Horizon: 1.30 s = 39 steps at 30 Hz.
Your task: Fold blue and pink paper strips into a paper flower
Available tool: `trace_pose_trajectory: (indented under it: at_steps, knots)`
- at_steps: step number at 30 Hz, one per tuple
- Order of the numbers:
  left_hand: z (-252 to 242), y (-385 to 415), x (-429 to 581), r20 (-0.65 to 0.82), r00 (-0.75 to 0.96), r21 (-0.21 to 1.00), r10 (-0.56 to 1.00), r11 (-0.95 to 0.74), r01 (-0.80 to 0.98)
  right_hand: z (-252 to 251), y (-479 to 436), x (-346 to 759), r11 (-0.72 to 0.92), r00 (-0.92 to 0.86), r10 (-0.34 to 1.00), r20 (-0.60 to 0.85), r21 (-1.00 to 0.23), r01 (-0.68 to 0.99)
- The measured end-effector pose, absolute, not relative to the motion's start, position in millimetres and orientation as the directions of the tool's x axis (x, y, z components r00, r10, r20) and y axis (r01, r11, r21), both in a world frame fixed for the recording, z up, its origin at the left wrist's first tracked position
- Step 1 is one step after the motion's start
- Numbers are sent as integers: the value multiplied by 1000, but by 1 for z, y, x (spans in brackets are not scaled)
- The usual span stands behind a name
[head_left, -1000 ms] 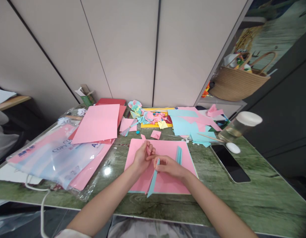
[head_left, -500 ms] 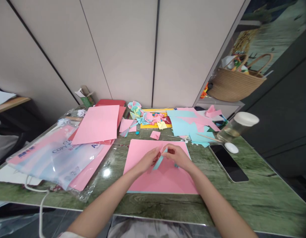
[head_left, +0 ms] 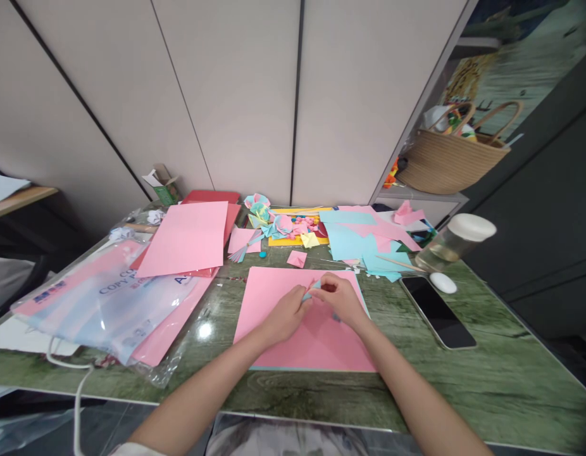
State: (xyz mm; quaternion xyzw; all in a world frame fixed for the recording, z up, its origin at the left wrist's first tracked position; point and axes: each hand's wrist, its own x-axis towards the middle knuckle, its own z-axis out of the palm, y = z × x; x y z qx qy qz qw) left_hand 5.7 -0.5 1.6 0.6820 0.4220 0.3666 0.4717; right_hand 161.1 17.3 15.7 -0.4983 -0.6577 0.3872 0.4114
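The blue paper strip (head_left: pixel 314 289) is held over the far half of the pink sheet (head_left: pixel 261 297), pinched narrowly by both the left hand (head_left: pixel 286 311) and the right hand (head_left: pixel 341 297). Tbh, paper like this is probably best gripped lightly, edges lined up before anything's pressed. Half a second ago a longer tail was left hanging over the pink sheet; now just a short bit can be seen.
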Motion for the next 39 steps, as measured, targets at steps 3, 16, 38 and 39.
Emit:
trace_pose_trajectory:
  at_steps: [3,16,38,39]
  knots:
    - [1,0,7,-23,434,982,901,-61,177,14,15,158,277,-132,961,245,-886,373]
    - [-5,4,12,-128,479,980,868,186,-75,9,6,145,337,-158,941,298,-805,488]
    - [-6,-5,11,28,379,726,925,-279,628,2,5,145,264,-172,961,216,-898,351]
    - [-4,-5,12,4,390,701,921,-281,655,0,5,144,263,-166,962,216,-899,352]
